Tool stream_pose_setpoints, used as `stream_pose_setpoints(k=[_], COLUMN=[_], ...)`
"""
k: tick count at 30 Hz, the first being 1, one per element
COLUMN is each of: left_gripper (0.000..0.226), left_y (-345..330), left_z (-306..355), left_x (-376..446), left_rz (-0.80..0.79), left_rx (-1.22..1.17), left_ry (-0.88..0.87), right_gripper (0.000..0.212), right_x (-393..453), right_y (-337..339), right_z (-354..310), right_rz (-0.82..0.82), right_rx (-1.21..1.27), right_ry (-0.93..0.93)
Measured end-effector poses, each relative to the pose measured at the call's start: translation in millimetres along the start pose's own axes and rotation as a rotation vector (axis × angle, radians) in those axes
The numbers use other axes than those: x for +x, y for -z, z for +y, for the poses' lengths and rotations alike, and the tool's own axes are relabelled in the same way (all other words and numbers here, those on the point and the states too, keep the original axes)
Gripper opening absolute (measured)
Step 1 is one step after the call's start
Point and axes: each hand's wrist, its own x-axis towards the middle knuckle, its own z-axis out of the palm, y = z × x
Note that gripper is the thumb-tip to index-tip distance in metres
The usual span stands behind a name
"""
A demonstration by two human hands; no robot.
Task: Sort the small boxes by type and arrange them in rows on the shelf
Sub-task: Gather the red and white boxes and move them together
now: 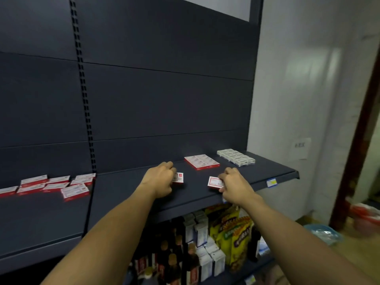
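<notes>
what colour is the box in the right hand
White with a red border, seen in the head view: the box held by the right hand.

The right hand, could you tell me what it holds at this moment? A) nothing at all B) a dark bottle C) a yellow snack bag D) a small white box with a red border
D: the right hand has its grip on a small white box with a red border, low over the shelf.
</notes>
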Motion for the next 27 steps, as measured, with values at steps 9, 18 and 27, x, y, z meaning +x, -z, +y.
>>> stream_pose_setpoints(k=[9, 18, 27], left_gripper=[0.041, 0.036, 0.042], left_y=[-10, -34, -54], left_z=[56, 79, 83], left_x=[56, 123, 193], left_rz=[0.049, 0.032, 0.045], left_rx=[-0.048, -0.063, -0.129], left_ry=[-0.095, -0.079, 0.014], right_gripper=[0.047, 0.050, 0.049], right_x=[-4, 39, 104], right_y=[10, -6, -30], right_z=[63, 110, 159], right_rz=[0.004, 0.018, 0.037], right_rx=[0.001, -0.017, 0.033], right_ry=[-0.053, -0.017, 0.079])
